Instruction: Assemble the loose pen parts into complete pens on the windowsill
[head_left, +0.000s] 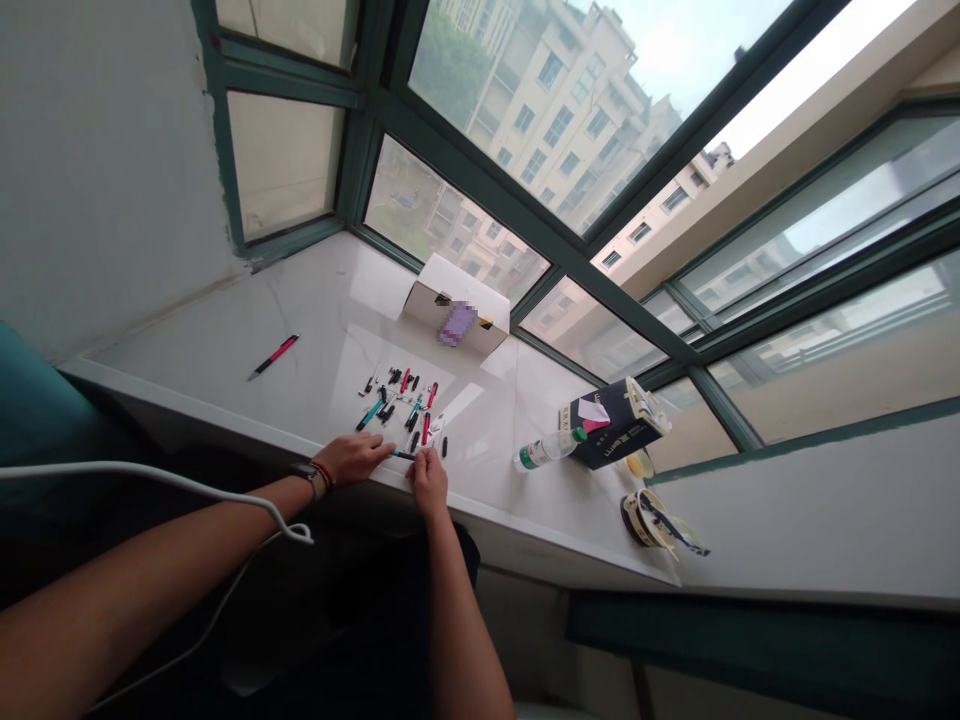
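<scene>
My left hand (pixel 358 458) and my right hand (pixel 429 476) rest at the near edge of a white windowsill (pixel 322 300). Between them they hold a thin pen (pixel 403 455) with a teal end, each hand pinching one end. Just beyond the hands lies a scatter of several pens and pen parts (pixel 401 405) in red, teal and black. A watch and a red cord sit on my left wrist.
A red and black pen (pixel 274 356) lies alone to the left. A white box (pixel 456 305) stands at the back by the window. To the right are a lying plastic bottle (pixel 546 449), a dark box (pixel 613 422) and tape rolls (pixel 654 518). A white cable (pixel 187 485) crosses my left arm.
</scene>
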